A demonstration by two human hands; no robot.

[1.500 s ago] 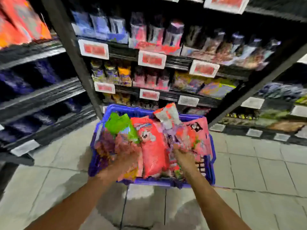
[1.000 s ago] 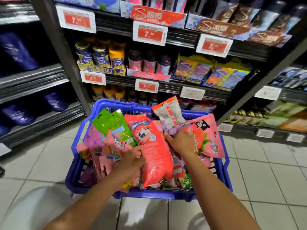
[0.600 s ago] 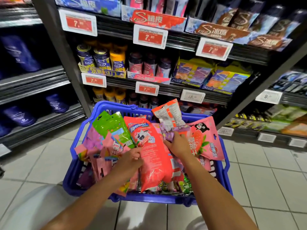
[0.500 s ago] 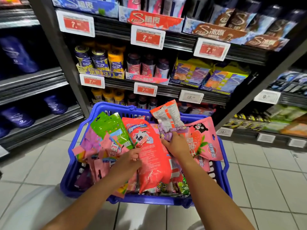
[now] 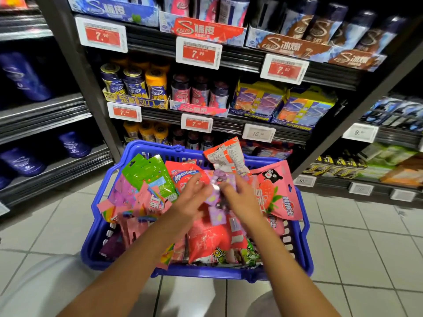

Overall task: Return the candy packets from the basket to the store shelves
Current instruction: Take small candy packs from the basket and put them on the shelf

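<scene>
Both hands have lifted toward the basket's [image 5: 128, 154] middle, where the left hand [image 5: 191, 200] and right hand [image 5: 240, 197] pinch a purple packet [image 5: 217, 191] between them. Other packets [image 5: 146, 177] fill the basket, below the shelves [image 5: 240, 126].

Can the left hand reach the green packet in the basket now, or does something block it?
Probably yes. The green packet stands uncovered at the back left of the basket, just left of the left hand, with nothing between them.
</scene>
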